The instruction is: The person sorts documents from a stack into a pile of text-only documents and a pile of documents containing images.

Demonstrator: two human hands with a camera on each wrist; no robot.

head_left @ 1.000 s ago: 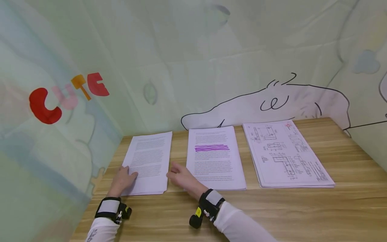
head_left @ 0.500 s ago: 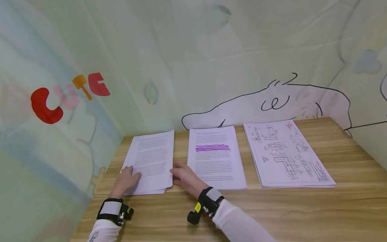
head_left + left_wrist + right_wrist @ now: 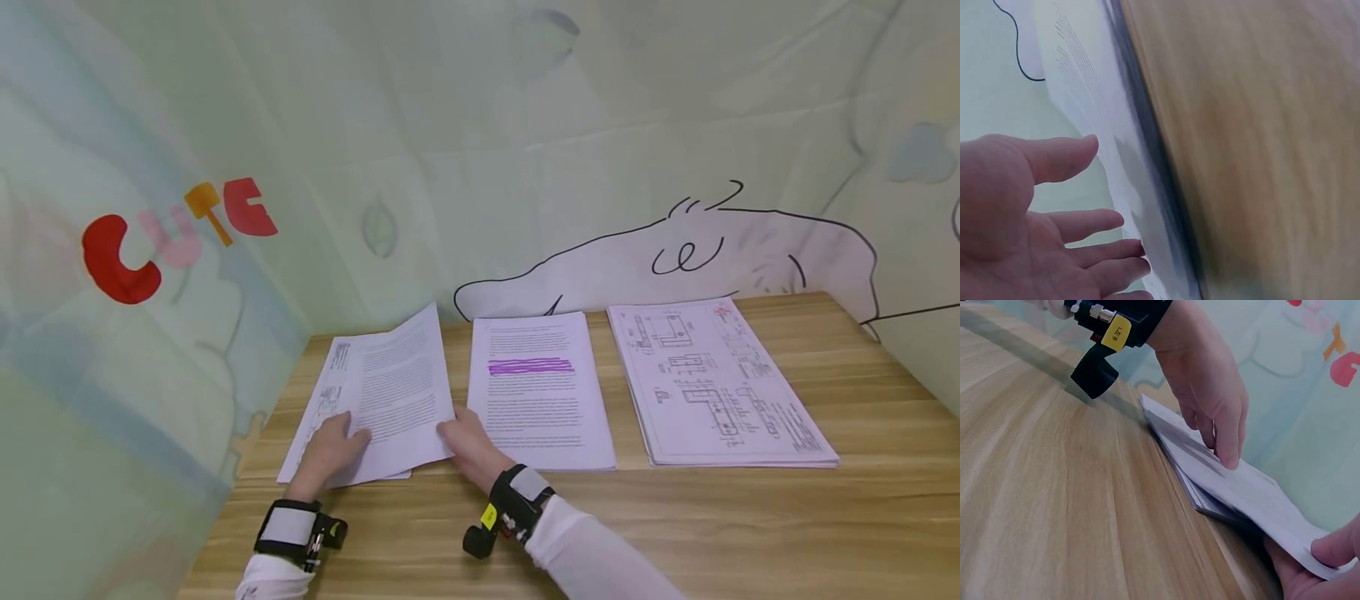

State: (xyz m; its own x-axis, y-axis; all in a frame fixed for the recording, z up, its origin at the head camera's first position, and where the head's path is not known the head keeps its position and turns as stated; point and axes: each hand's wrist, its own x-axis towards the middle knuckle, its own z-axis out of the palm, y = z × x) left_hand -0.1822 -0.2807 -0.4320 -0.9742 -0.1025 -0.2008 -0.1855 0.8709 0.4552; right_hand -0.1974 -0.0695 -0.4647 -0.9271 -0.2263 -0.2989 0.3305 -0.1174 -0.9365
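Between both hands a sheet of printed paper (image 3: pixel 401 383) is raised from the left stack, its right side tilted up. My right hand (image 3: pixel 471 442) pinches the sheet's lower right edge, thumb on top and fingers beneath, as the right wrist view shows near the right hand's thumb (image 3: pixel 1335 547). The left hand (image 3: pixel 330 450) touches the sheet's left part with fingertips, its fingers fairly straight in the left wrist view. Under the lifted sheet, a page with line drawings (image 3: pixel 324 408) shows along the left of the stack.
To the right lies a text stack (image 3: pixel 540 425) with purple marker strokes. Farther right is a stack of technical drawings (image 3: pixel 720 383). All rest on a wooden table (image 3: pixel 675 525), with a printed cloth backdrop (image 3: pixel 375 167) behind and at the left.
The right hand has taken hold of the top sheet's right edge and raised it. Both hands and the sheet have shifted right, uncovering a drawing page below.
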